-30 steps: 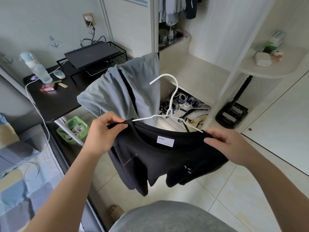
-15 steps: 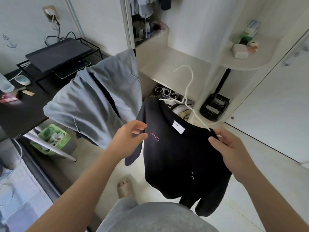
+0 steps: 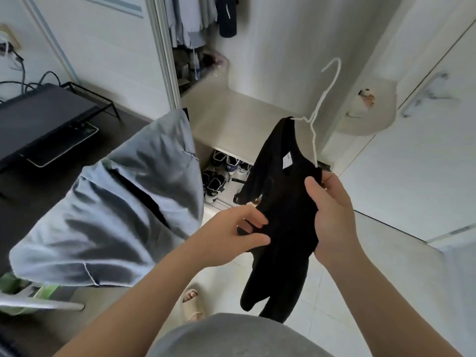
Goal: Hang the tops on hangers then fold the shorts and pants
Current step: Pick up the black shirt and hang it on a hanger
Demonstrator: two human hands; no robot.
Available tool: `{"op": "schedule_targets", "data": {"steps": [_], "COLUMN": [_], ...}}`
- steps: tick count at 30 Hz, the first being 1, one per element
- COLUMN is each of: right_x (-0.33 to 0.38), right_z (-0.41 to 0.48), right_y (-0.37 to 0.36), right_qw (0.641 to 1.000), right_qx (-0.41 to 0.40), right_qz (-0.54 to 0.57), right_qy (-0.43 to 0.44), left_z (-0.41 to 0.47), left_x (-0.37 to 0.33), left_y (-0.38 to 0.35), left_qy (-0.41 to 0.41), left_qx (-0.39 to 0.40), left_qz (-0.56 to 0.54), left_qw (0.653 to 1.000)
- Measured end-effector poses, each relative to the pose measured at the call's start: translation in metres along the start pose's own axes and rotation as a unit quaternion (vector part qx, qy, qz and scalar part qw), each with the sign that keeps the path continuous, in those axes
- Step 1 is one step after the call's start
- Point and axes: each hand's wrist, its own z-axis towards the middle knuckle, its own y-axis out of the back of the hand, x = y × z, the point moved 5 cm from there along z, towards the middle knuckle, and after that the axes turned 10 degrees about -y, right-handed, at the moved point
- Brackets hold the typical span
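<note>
Limp, light black top [image 3: 286, 202] on white hanger [image 3: 314, 140]: right hand [image 3: 332, 215] grips the shoulder, the safest hold; left hand [image 3: 237, 235] pinches fabric.

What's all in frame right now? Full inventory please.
black top: one, black, on the hanger, centre right
hanger: one, white, inside the top, hook up
garment: one, grey-blue, draped at left
shoes: several, dark and white, low in the wardrobe
hanging clothes: several, pale blue and dark, top centre
flat device: one, black, on a wire rack, far left
basket: one, green, lower left
corner shelf: one, cream, right of the wardrobe
door handle: one, silvery, far right
slipper: one, beige, on the person's foot, bottom centre
left hand: one, pinches the top's lower fabric
right hand: one, grips the top's shoulder
</note>
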Motion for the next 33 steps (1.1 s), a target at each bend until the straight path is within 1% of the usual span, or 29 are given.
{"op": "schedule_targets", "data": {"steps": [3, 6, 8, 10, 12, 14, 17, 24, 28, 33], "right_x": [0.020, 0.040, 0.054, 0.069, 0.089, 0.110, 0.143, 0.237, 0.300, 0.385], "right_z": [0.031, 0.058, 0.074, 0.087, 0.098, 0.110, 0.127, 0.176, 0.207, 0.246], "right_y": [-0.046, -0.089, -0.114, -0.136, -0.155, -0.170, -0.188, -0.227, -0.253, -0.279], "right_qw": [0.999, 0.995, 0.987, 0.978, 0.971, 0.964, 0.955, 0.930, 0.915, 0.889], "right_qx": [0.004, 0.000, -0.008, -0.012, -0.009, -0.003, 0.006, 0.008, 0.045, 0.074], "right_qz": [0.001, -0.044, -0.080, -0.109, -0.125, -0.142, -0.148, -0.150, -0.137, -0.160], "right_qy": [0.038, 0.091, 0.139, 0.176, 0.204, 0.227, 0.258, 0.334, 0.377, 0.422], "left_z": [0.009, 0.019, 0.028, 0.039, 0.051, 0.065, 0.091, 0.159, 0.204, 0.265], "left_x": [-0.001, 0.000, 0.001, -0.002, -0.006, -0.011, -0.024, -0.072, -0.112, -0.168], "left_y": [0.036, 0.071, 0.091, 0.111, 0.133, 0.156, 0.193, 0.273, 0.321, 0.376], "left_qy": [-0.015, -0.027, -0.037, -0.056, -0.072, -0.094, -0.129, -0.212, -0.255, -0.289], "left_qx": [0.031, 0.028, -0.002, -0.049, -0.088, -0.112, -0.138, -0.192, -0.213, -0.239], "left_qz": [0.026, 0.056, 0.093, 0.125, 0.131, 0.139, 0.168, 0.197, 0.218, 0.265], "left_qw": [0.999, 0.998, 0.995, 0.989, 0.985, 0.979, 0.968, 0.938, 0.918, 0.888]}}
